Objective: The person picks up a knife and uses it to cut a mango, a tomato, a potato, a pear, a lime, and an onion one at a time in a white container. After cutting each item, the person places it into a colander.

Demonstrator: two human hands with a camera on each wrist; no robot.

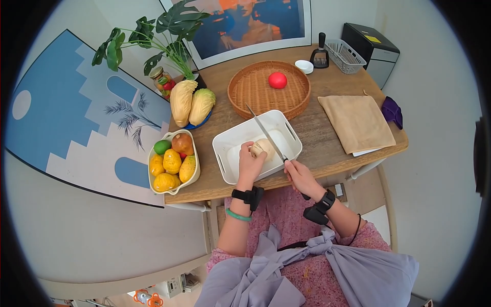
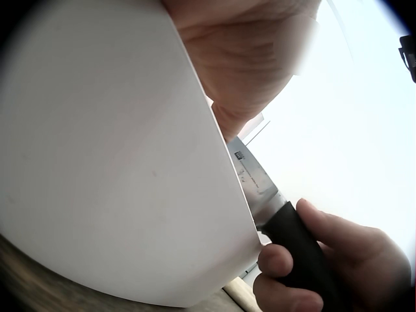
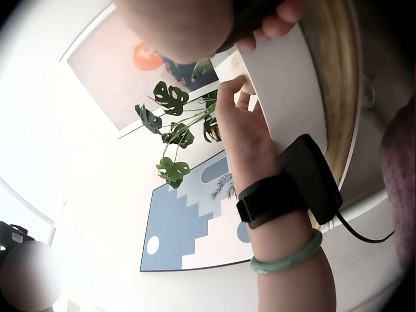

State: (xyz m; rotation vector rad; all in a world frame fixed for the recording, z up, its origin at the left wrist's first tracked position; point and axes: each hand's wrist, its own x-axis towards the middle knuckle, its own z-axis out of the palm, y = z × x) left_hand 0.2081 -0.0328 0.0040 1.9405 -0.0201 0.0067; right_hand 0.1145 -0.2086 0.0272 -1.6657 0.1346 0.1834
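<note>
My left hand reaches into a white basin with handle slots and holds a round, pale beige vegetable, thumb and fingers around its left side. My right hand grips a long kitchen knife by its black handle. The blade slants up and left over the basin, along the vegetable's right side. Seen from the left wrist, the knife's black handle lies between right thumb and curled fingers, while the basin wall hides the vegetable. The left hand shows beyond the basin edge in the right wrist view.
Left of the basin stand a cream basket of fruit and two cabbages on a blue plate. Behind it, a round wicker tray bears a red ball-shaped item. A folded beige cloth lies to the right.
</note>
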